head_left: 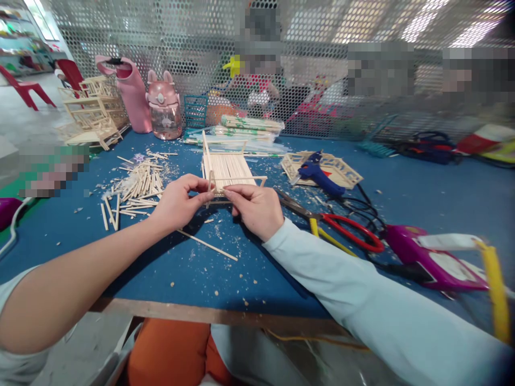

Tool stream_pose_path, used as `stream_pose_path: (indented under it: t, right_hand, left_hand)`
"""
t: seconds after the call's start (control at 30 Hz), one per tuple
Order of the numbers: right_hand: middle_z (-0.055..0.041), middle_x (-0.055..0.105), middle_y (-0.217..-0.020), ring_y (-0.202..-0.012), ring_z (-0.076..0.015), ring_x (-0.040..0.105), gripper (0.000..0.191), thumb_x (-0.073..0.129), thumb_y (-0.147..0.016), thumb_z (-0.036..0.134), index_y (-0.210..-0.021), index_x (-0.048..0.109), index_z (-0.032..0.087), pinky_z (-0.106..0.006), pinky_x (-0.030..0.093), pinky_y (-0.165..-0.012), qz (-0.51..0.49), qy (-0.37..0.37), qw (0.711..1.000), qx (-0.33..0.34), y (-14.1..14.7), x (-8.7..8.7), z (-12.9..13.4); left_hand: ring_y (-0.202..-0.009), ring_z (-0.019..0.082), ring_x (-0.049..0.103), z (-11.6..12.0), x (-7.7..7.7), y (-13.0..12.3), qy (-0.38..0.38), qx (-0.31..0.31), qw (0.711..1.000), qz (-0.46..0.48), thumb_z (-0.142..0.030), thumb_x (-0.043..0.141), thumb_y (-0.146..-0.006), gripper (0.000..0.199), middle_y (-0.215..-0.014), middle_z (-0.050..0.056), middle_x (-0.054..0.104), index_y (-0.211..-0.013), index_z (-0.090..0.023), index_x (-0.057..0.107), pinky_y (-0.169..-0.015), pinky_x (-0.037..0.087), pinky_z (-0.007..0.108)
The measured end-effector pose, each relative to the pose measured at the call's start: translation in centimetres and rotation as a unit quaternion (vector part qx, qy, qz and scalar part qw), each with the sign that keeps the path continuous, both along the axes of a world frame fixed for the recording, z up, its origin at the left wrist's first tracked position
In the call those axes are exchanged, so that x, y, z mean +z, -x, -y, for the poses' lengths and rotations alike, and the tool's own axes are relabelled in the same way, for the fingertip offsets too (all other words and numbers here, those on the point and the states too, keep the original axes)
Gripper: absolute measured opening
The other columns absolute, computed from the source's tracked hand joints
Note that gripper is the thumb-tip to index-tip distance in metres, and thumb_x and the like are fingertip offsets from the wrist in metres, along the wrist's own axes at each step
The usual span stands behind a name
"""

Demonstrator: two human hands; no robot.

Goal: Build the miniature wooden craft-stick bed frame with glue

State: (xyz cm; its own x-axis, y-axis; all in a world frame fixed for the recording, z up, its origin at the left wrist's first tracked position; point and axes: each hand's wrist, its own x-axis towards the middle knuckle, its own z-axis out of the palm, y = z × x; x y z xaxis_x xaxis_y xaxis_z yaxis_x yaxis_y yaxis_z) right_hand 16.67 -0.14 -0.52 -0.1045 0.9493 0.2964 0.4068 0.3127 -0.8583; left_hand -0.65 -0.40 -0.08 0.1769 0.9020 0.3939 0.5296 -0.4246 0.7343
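A small frame of pale wooden sticks (231,167), with a slatted floor and posts at its corners, sits on the blue table in front of me. My left hand (183,201) pinches its near left corner between thumb and fingers. Close beside it, my right hand (257,206) has its thumb and forefinger pressed together at the near edge of the frame; whatever is between those fingertips is too small to make out. One loose stick (207,245) lies on the table below my hands. To the left is a heap of short cut sticks (140,182).
Right of the frame, a blue glue gun (322,174) rests on a stick tray (350,176). Red-handled scissors (354,230), cables and a purple power strip (438,260) lie nearer. Behind are packets of sticks (249,126), a pink bottle (134,99), a clear bottle (164,115) and a mesh screen.
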Motion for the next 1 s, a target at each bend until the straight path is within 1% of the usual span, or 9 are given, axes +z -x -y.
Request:
stream_pose_path:
  t: [0.1,0.23,0.3,0.47,0.53,0.63,0.77,0.9,1.0]
  right_hand:
    - [0.0032,0.055,-0.040,-0.036,-0.0089,0.047,0.030,0.055,-0.078,0.032,-0.091,0.074,0.015,-0.023,0.042,-0.044,0.040,-0.035,0.999,-0.002,-0.3,-0.1,0.0]
    - [0.0027,0.057,-0.043,-0.042,-0.0110,0.051,0.036,0.049,-0.070,0.017,-0.098,0.073,0.012,-0.025,0.046,-0.050,0.089,-0.079,0.993,-0.007,-0.9,-0.2,-0.1]
    - [0.0023,0.059,-0.046,-0.043,-0.0110,0.052,0.040,0.047,-0.069,0.014,-0.099,0.072,0.012,-0.026,0.047,-0.053,0.097,-0.088,0.991,-0.016,-1.1,-0.2,-0.1]
    - [0.0002,0.064,-0.051,-0.046,-0.0123,0.055,0.033,0.052,-0.076,0.026,-0.100,0.072,0.016,-0.026,0.045,-0.055,0.169,-0.182,0.968,-0.044,-0.8,0.2,0.2]
    - [-0.0014,0.069,-0.059,-0.051,-0.0132,0.060,0.031,0.053,-0.078,0.029,-0.100,0.072,0.020,-0.025,0.045,-0.055,0.212,-0.225,0.950,-0.047,-0.5,0.4,0.3]
    - [-0.0027,0.074,-0.074,-0.064,-0.0152,0.066,0.025,0.051,-0.082,0.030,-0.089,0.074,0.023,-0.025,0.044,-0.058,0.267,-0.264,0.926,-0.039,-0.2,0.6,0.2]
    - [-0.0023,0.074,-0.075,-0.071,-0.0170,0.068,0.026,0.049,-0.085,0.029,-0.077,0.073,0.023,-0.026,0.044,-0.060,0.310,-0.274,0.910,-0.030,0.0,0.8,0.1]
    - [-0.0028,0.074,-0.074,-0.069,-0.0179,0.068,0.024,0.051,-0.084,0.031,-0.079,0.072,0.022,-0.026,0.042,-0.058,0.331,-0.255,0.907,-0.047,-0.2,1.0,0.1]
    - [-0.0044,0.074,-0.077,-0.071,-0.0188,0.068,0.024,0.051,-0.085,0.030,-0.080,0.072,0.020,-0.027,0.043,-0.060,0.350,-0.257,0.900,-0.032,-0.5,1.4,0.2]
  left_hand:
    - [-0.081,0.015,0.059,0.0,0.0,0.2,-0.006,-0.011,1.000,-0.006,-0.026,0.061,-0.077,0.014,-0.085,0.004,0.065,-0.087,-0.016,0.066,-0.074,0.049,0.029]
    - [-0.081,0.015,0.059,0.2,0.2,0.4,0.016,-0.018,1.000,0.001,-0.026,0.064,-0.074,0.021,-0.087,0.005,0.064,-0.092,-0.015,0.066,-0.073,0.050,0.028]
    - [-0.081,0.015,0.060,0.3,0.3,0.4,0.027,-0.012,1.000,0.003,-0.027,0.064,-0.073,0.022,-0.089,0.005,0.064,-0.093,-0.015,0.065,-0.072,0.051,0.029]
    - [-0.078,0.015,0.059,0.3,0.1,0.2,0.022,-0.009,1.000,0.006,-0.028,0.062,-0.075,0.022,-0.086,0.006,0.064,-0.091,-0.014,0.065,-0.071,0.051,0.029]
    - [-0.078,0.015,0.059,0.3,0.1,0.1,0.018,-0.010,1.000,0.007,-0.028,0.061,-0.076,0.020,-0.085,0.006,0.064,-0.090,-0.014,0.065,-0.071,0.051,0.028]
    - [-0.078,0.015,0.059,0.2,0.0,0.1,0.016,-0.011,1.000,0.008,-0.027,0.061,-0.076,0.019,-0.084,0.005,0.064,-0.090,-0.014,0.065,-0.071,0.050,0.028]
    - [-0.081,0.015,0.060,0.2,0.0,0.1,0.018,-0.013,1.000,0.007,-0.026,0.060,-0.077,0.018,-0.087,0.006,0.065,-0.091,-0.016,0.065,-0.072,0.050,0.029]
    - [-0.082,0.016,0.060,0.2,0.1,0.1,0.010,-0.009,1.000,0.000,-0.027,0.060,-0.078,0.017,-0.088,0.006,0.066,-0.090,-0.016,0.065,-0.074,0.050,0.030]
    - [-0.081,0.015,0.060,0.2,0.2,0.0,0.021,-0.013,1.000,0.008,-0.025,0.061,-0.077,0.017,-0.087,0.006,0.065,-0.091,-0.016,0.065,-0.072,0.050,0.030]
